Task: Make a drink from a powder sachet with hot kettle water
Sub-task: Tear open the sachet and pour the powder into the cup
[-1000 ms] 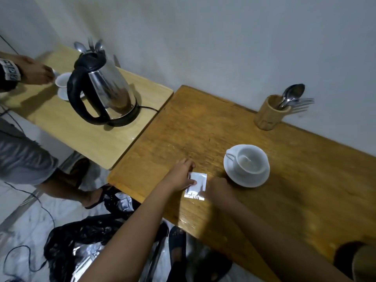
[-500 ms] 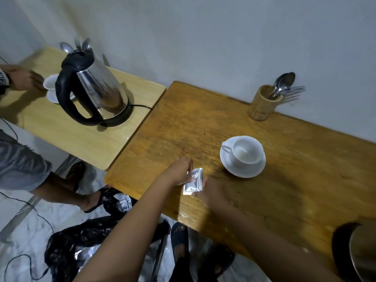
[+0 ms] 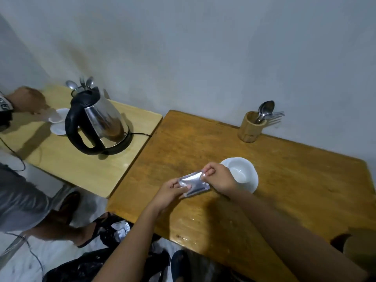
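- Holding the sachet (image 3: 193,183) with both hands, you keep it lifted just above the desk (image 3: 284,180), close in front of you, so that neither end rests on the wood.
- Your left hand (image 3: 170,192) grips the near-left end; its fingers (image 3: 184,187) are closed on the foil, apparently to anchor the packet.
- Your right hand (image 3: 218,178) pinches the far-right corner between thumb and fingertips, a hold that suits tearing the edge open. Whether a tear has begun is too small to tell.
- Note the cup (image 3: 241,169) on its saucer (image 3: 253,184), just beyond your right hand: holding the packet beside it leaves a short way to tip the powder in. The cup looks white inside; its contents cannot be made out.
- Observe the kettle (image 3: 97,123) on its base on the lighter desk (image 3: 81,169) to your left, well apart from the cup, handle turned towards you. It probably stays there until the powder is in the cup.
- Spoons stand in a wooden holder (image 3: 251,127) at the back of your desk by the wall, within reach for stirring.
- Another person's hand (image 3: 28,99) is at a second cup (image 3: 59,116) behind the kettle; this does not bear on your step.
- Judged stage: early, with opening the packet in hand and pouring and stirring not yet done.
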`<move>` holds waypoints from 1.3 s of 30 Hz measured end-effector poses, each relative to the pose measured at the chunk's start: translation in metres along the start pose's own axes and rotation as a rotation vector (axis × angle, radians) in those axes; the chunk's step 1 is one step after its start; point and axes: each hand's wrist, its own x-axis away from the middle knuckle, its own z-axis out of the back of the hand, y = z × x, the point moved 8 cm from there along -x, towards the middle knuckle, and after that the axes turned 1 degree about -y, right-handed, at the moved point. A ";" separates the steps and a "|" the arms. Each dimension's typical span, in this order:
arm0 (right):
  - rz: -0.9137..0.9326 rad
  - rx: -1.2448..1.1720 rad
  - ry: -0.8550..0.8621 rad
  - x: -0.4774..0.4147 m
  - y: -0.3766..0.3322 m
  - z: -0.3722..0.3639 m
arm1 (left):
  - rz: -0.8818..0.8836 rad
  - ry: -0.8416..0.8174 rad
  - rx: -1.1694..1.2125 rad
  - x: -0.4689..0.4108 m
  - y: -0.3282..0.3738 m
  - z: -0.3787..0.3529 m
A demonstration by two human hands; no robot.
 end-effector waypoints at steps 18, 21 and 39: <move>0.389 0.514 0.091 -0.006 -0.190 0.113 | -0.375 0.049 -0.111 -0.026 0.176 -0.035; 0.394 0.564 0.176 -0.004 -0.201 0.123 | -0.372 0.052 -0.041 -0.030 0.184 -0.043; 0.417 0.478 0.264 0.003 -0.206 0.152 | -0.445 0.034 0.006 -0.033 0.216 -0.054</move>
